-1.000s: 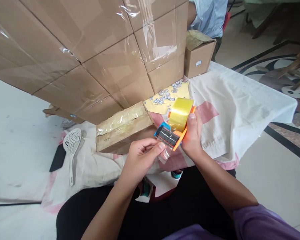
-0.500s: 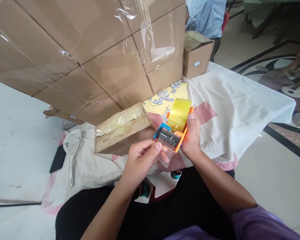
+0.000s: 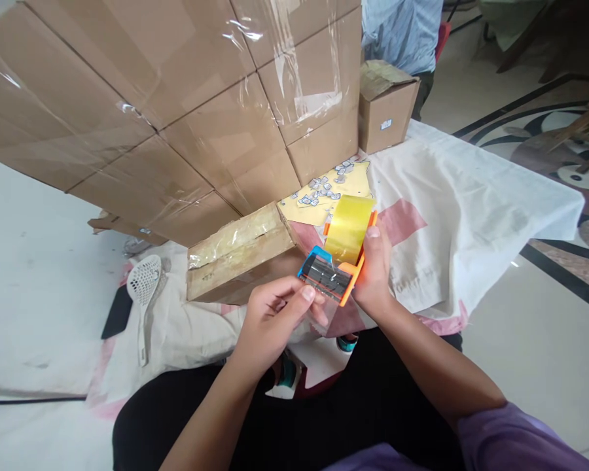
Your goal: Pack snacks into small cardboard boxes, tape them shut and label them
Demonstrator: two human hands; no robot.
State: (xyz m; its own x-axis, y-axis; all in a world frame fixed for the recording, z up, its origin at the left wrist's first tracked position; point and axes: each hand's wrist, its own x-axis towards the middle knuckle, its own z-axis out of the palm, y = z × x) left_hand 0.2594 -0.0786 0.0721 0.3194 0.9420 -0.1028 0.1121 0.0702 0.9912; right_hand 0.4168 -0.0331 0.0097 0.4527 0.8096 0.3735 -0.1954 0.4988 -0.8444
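clear tape end pulled out, small box still waiting

cardboard everywhere in this one. the right hand (image 3: 373, 268) is wrapped around an orange tape dispenser (image 3: 341, 258) carrying one yellowish roll of clear tape (image 3: 346, 229), held up in the air just beside the near end of a small box (image 3: 240, 255). the left hand (image 3: 275, 314) is pinching the loose tape end (image 3: 324, 307) between thumb and fingertips, right under the dispenser's blue-edged mouth. so going by how it looks, the tape is started and a short tab is free, but nothing from this pull is stuck to the box yet; the small box does already show a shiny strip along its top.

counts: one dispenser, one roll, one small box up close, one more small box (image 3: 385, 104) further back with a label on its side, and a stacked wall of big cartons (image 3: 177, 111), at least six faces showing, wrapped in film. one white slotted scoop (image 3: 142, 288) lies on the cloth (image 3: 471, 203), plus a yellow sheet (image 3: 343, 183) with a scatter of tiny stickers i can't count. another person's blue sleeve (image 3: 402, 29) is at the back.
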